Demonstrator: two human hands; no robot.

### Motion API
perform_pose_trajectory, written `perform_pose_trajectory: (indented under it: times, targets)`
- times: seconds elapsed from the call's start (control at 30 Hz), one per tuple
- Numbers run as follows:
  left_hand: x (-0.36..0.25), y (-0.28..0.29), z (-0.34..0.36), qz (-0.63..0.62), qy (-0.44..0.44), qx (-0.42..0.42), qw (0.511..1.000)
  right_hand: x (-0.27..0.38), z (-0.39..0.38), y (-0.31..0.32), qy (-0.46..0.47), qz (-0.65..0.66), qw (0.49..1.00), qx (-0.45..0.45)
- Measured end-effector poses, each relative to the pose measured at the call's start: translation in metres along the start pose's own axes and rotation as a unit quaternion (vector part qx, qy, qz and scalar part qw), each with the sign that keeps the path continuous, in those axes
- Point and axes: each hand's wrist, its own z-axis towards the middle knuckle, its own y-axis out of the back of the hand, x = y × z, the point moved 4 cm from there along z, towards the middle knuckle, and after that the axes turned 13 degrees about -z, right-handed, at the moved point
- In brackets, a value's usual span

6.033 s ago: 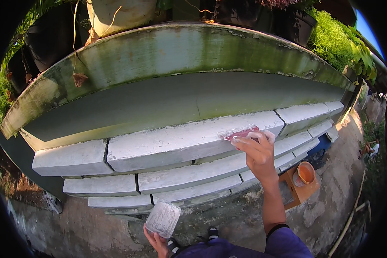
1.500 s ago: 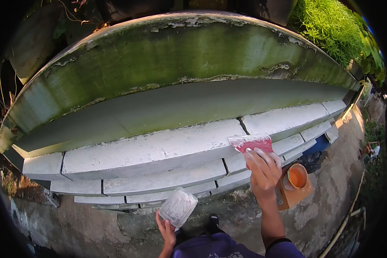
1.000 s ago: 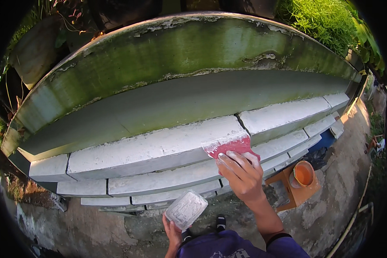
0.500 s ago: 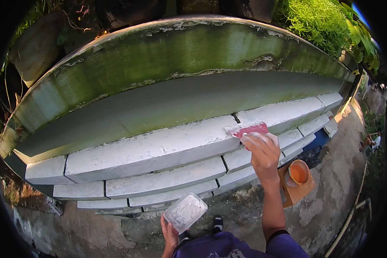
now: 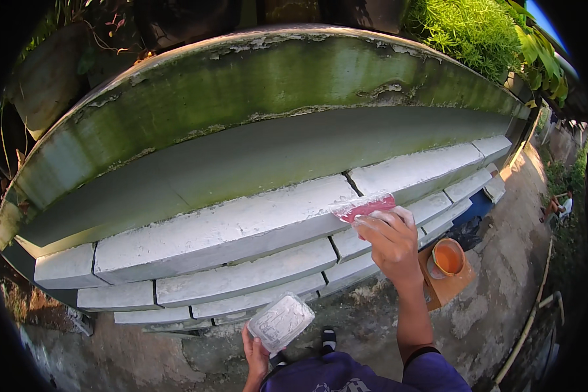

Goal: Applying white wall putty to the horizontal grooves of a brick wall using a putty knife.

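My right hand (image 5: 392, 242) grips a red putty scraper (image 5: 367, 208) whose blade edge is smeared with white putty. The blade meets the front upper edge of a long white block (image 5: 235, 215) in the top row, close to the dark joint beside the neighbouring block (image 5: 418, 168). Low in the view, my left hand (image 5: 256, 354) holds a shallow rectangular tub (image 5: 281, 323) by its side. White putty covers the face of the tub. My right fingers carry white smears.
White blocks (image 5: 242, 279) descend in stepped rows under a mossy green wall ledge (image 5: 255, 85). At right, an orange-filled bucket (image 5: 449, 257) stands on a brown board (image 5: 452, 287) near a black plastic bag (image 5: 465, 232). Another person (image 5: 558, 207) sits far right. Potted plants line the top.
My right hand has drawn the scraper slightly nearer, toward the block's front edge. The whole view has shifted a little. My left hand still holds the tub in about the same place.
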Motion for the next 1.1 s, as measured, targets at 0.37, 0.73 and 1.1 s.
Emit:
perform_pose_trajectory:
  times: [0.37,0.73,1.1]
  targets:
    - [0.0,-0.001,0.005,0.01,-0.006,0.008,1.0,0.03,0.005,0.002,0.009,-0.028,0.999,-0.033]
    - [0.001,0.009,0.0,0.001,-0.015,0.001,1.0,-0.001,0.004,0.003,-0.016,-0.05,0.998,-0.037]
    - [0.007,0.01,0.004,-0.011,0.005,-0.046,0.999,0.027,0.009,-0.005,-0.03,-0.034,0.999,-0.023]
